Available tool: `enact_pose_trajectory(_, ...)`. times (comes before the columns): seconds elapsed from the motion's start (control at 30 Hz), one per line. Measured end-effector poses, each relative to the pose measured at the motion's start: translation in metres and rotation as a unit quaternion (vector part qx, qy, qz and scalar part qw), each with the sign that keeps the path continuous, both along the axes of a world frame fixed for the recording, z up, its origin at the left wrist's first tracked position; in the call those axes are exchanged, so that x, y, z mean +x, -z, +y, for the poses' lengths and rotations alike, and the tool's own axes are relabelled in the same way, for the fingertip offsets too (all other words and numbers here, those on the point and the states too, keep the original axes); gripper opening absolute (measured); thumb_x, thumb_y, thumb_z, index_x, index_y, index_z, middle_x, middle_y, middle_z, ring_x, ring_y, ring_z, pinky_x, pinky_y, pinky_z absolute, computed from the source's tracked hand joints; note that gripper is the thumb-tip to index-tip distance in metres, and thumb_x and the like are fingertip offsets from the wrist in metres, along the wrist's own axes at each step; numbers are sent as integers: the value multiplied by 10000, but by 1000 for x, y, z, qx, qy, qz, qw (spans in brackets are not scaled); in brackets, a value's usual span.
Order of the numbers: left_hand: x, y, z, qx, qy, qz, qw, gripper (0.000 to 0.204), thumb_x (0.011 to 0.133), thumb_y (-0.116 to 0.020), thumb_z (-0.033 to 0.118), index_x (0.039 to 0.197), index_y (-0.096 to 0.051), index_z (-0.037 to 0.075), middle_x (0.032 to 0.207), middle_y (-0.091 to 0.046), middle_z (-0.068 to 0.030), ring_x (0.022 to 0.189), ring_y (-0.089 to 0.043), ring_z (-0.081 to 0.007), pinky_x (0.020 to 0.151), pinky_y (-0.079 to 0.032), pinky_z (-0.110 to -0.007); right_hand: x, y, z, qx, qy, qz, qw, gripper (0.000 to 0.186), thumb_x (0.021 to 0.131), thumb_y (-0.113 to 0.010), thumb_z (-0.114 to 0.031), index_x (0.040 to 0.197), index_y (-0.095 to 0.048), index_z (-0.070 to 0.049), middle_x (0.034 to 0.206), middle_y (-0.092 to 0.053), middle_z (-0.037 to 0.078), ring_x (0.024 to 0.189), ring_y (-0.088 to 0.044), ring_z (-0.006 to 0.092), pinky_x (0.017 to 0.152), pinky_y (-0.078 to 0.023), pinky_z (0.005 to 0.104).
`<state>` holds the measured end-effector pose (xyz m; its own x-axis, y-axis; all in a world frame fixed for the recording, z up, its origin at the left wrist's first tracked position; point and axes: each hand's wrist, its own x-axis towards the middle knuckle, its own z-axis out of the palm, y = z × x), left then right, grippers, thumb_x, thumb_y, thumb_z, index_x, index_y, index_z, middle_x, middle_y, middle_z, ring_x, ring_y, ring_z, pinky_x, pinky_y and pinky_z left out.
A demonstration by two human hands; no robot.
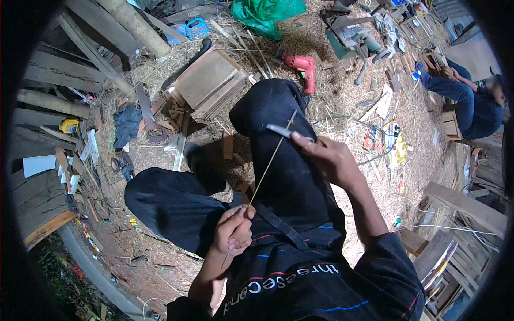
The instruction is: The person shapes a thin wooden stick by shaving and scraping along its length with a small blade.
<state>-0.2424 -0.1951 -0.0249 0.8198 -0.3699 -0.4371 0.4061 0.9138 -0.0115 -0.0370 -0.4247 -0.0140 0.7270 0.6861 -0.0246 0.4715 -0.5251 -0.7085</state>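
Observation:
My left hand (233, 231) is closed round a thin pale strip (265, 174), which looks like wood or bamboo and runs diagonally up over my right thigh, its short lower end showing below my fist. My right hand (329, 158) is closed on a knife (279, 130) with a short silver blade. The blade lies across the strip near its upper end, over my right knee in dark trousers (265, 104); whether it touches the strip I cannot tell.
Ahead lie a red drill (299, 67), a wooden box (206, 77), a handsaw (150, 120) and green plastic sheeting (267, 15) among shavings. Another person (476, 107) sits at the upper right. Planks (466, 206) lie at right; bamboo poles (53, 101) line the left.

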Motion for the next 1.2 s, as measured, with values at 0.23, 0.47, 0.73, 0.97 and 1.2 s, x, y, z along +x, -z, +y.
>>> enact_pose_trajectory(0.23,38,1,-15,-34,-5,-7,999,209,1037,-307,151,1079,-428,-13,442,-314,24,287,-270,-61,289,-209,-209,0,-9,8,-67,-50,-54,995,712,765,-621,-36,1368,-491,-392,707,-498,126,568,-562,301,536,-466,412)
enact_pose_trajectory(0.47,16,-1,-4,18,16,-20,1000,215,1040,-317,174,1061,-434,-5,440,-316,30,292,-260,-56,297,-193,-207,-7,-7,6,-78,15,-43,996,744,757,-593,0,1374,-477,-397,720,-498,132,591,-566,309,557,-473,425)
enact_pose_trajectory(0.73,-12,-12,3,51,10,0,999,245,1043,-310,199,1016,-446,-3,429,-306,35,291,-245,-56,313,-193,-212,-12,-6,8,-86,9,-39,996,732,766,-583,-5,1376,-475,-395,725,-500,132,593,-563,313,569,-475,426)
enact_pose_trajectory(0.97,-60,-17,15,82,3,19,996,242,1040,-314,192,1014,-455,-3,434,-310,31,301,-233,-56,324,-196,-222,-1,9,3,-2,77,-36,996,644,802,-598,-8,1366,-512,-308,746,-537,159,642,-576,335,631,-471,411)
enact_pose_trajectory(1.2,28,-25,35,332,-142,-52,931,256,1025,-377,210,1038,-532,7,485,-368,22,327,-289,-73,337,-252,-227,16,-31,52,252,189,32,948,389,905,-590,-9,1288,-525,28,1133,-633,160,1036,-607,190,898,-460,288)
